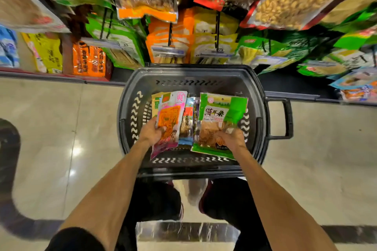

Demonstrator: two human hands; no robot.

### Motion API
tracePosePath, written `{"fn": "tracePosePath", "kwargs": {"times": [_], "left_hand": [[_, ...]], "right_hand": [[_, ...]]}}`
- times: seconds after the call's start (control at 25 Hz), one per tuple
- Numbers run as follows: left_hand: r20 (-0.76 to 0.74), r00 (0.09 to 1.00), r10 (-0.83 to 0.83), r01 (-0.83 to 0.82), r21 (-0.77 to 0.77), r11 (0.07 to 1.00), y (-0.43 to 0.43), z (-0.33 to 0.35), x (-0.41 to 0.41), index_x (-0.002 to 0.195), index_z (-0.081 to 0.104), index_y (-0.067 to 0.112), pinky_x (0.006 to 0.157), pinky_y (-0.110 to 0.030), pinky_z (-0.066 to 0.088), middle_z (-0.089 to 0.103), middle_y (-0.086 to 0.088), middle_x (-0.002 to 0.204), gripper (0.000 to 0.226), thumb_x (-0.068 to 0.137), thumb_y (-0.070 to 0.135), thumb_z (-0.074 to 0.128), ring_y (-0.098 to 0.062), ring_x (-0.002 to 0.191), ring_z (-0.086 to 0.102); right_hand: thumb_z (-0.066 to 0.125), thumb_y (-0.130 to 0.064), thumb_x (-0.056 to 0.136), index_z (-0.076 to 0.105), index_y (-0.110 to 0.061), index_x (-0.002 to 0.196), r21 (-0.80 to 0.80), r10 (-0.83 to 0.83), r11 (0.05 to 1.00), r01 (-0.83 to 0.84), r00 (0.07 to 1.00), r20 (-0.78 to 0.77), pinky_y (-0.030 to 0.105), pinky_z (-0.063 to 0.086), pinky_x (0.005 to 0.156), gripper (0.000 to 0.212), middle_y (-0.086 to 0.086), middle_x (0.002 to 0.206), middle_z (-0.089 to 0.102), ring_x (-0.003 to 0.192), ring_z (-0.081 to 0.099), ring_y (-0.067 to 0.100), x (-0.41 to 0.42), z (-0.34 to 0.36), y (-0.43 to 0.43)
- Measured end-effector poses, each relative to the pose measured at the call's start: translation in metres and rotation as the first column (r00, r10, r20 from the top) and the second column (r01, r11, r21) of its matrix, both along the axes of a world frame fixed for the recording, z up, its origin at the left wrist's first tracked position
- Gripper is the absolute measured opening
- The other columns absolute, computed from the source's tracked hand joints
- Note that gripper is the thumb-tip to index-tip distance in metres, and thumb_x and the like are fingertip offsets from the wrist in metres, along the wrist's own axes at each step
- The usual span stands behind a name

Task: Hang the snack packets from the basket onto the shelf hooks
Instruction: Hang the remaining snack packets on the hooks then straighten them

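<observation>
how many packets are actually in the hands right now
2. The left hand grips the pink packet, left in the basket; the right hand grips the green packet, right in it. More packets stand between them, partly hidden.

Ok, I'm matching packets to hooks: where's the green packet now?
Head view: the green packet stands in the right half of the basket, held by the right hand.
</observation>
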State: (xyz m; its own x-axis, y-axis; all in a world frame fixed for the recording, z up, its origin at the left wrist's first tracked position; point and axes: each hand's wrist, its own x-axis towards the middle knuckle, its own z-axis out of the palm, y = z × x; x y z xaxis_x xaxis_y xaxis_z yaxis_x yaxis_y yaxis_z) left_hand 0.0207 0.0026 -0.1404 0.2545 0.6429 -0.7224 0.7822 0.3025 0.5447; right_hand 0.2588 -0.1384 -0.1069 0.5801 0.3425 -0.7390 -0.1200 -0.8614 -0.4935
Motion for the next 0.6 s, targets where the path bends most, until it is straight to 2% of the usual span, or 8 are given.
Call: {"fn": "tracePosePath", "kwargs": {"times": [0.12, 0.2, 0.24, 0.28, 0.36, 0.44, 0.52, 0.6], "left_hand": [[0.031, 0.997, -0.069, 0.067, 0.062, 0.996, -0.001, 0.076, -0.010, 0.132, 0.056, 0.017, 0.096, -0.043, 0.050, 0.068, -0.008, 0.119, 0.040, 0.093, 0.025, 0.063, -0.029, 0.109, 0.063], [0.081, 0.996, -0.026, 0.019, 0.088, 0.996, -0.002, 0.113, -0.020, 0.127, 0.058, 0.023, 0.091, -0.047, 0.053, 0.070, -0.006, 0.115, 0.043, 0.088, 0.042, 0.063, -0.028, 0.104, 0.065], [0.112, 0.993, 0.020, -0.030, 0.084, 0.996, -0.006, 0.136, -0.024, 0.123, 0.061, 0.025, 0.089, -0.048, 0.055, 0.071, -0.003, 0.112, 0.045, 0.085, 0.050, 0.062, -0.026, 0.101, 0.067], [0.140, 0.987, 0.072, -0.084, 0.078, 0.993, -0.010, 0.162, -0.023, 0.118, 0.063, 0.025, 0.087, -0.048, 0.056, 0.072, -0.001, 0.108, 0.045, 0.084, 0.054, 0.062, -0.024, 0.098, 0.069], [0.231, 0.956, 0.183, -0.201, 0.057, 0.978, -0.019, 0.232, -0.011, 0.109, 0.066, 0.023, 0.087, -0.047, 0.057, 0.073, -0.002, 0.103, 0.026, 0.090, 0.041, 0.065, -0.022, 0.093, 0.070], [0.346, 0.884, 0.313, -0.333, -0.003, 0.943, -0.030, 0.292, 0.001, 0.109, 0.068, 0.014, 0.086, -0.046, 0.057, 0.074, -0.008, 0.100, 0.018, 0.094, 0.024, 0.064, -0.025, 0.090, 0.071], [0.430, 0.817, 0.383, -0.408, -0.037, 0.912, -0.046, 0.342, 0.005, 0.112, 0.067, 0.007, 0.084, -0.044, 0.058, 0.074, -0.012, 0.101, 0.024, 0.096, 0.023, 0.061, -0.026, 0.091, 0.072], [0.464, 0.798, 0.383, -0.428, -0.010, 0.904, -0.059, 0.386, 0.007, 0.114, 0.066, 0.009, 0.080, -0.039, 0.060, 0.074, -0.010, 0.101, 0.026, 0.098, 0.028, 0.056, -0.021, 0.089, 0.073]], "right_hand": [[0.082, -0.015, 0.077, 0.060, -0.013, 0.098, 0.056, 0.029, 0.998, -0.031, 0.999, 0.027, 0.029, 0.047, 0.080, 0.031, 0.002, 0.098, 0.066, 0.096, 0.064, 0.021, -0.008, 0.077, -0.004], [0.083, -0.033, 0.074, 0.061, -0.008, 0.111, 0.060, 0.071, 0.995, -0.075, 0.995, 0.074, 0.031, 0.049, 0.082, 0.050, 0.005, 0.106, 0.068, 0.101, 0.064, 0.022, -0.013, 0.126, -0.007], [0.082, -0.037, 0.073, 0.059, -0.007, 0.118, 0.062, 0.086, 0.994, -0.091, 0.993, 0.083, 0.031, 0.049, 0.084, 0.059, 0.006, 0.112, 0.067, 0.104, 0.063, 0.022, -0.014, 0.149, -0.009], [0.081, -0.032, 0.076, 0.059, -0.008, 0.120, 0.096, 0.079, 0.992, -0.087, 0.993, 0.086, 0.031, 0.049, 0.085, 0.055, 0.004, 0.113, 0.066, 0.106, 0.062, 0.021, -0.014, 0.176, -0.011], [0.078, -0.019, 0.081, 0.061, -0.015, 0.112, 0.221, 0.040, 0.973, -0.065, 0.992, 0.116, 0.032, 0.049, 0.087, 0.036, 0.000, 0.109, 0.066, 0.104, 0.063, 0.020, -0.011, 0.224, -0.016], [0.075, -0.037, 0.081, 0.063, -0.018, 0.112, 0.293, -0.005, 0.955, -0.043, 0.987, 0.161, 0.033, 0.051, 0.087, 0.038, -0.004, 0.108, 0.069, 0.101, 0.065, 0.018, -0.005, 0.277, -0.025], [0.069, -0.053, 0.081, 0.064, -0.021, 0.117, 0.341, -0.032, 0.939, -0.032, 0.983, 0.181, 0.037, 0.053, 0.090, 0.048, -0.005, 0.108, 0.071, 0.101, 0.067, 0.016, 0.004, 0.318, -0.036], [0.069, -0.040, 0.087, 0.064, -0.020, 0.118, 0.413, -0.092, 0.911, 0.016, 0.982, 0.164, 0.039, 0.053, 0.091, 0.037, -0.002, 0.108, 0.072, 0.101, 0.067, 0.019, 0.016, 0.361, -0.048]]}}
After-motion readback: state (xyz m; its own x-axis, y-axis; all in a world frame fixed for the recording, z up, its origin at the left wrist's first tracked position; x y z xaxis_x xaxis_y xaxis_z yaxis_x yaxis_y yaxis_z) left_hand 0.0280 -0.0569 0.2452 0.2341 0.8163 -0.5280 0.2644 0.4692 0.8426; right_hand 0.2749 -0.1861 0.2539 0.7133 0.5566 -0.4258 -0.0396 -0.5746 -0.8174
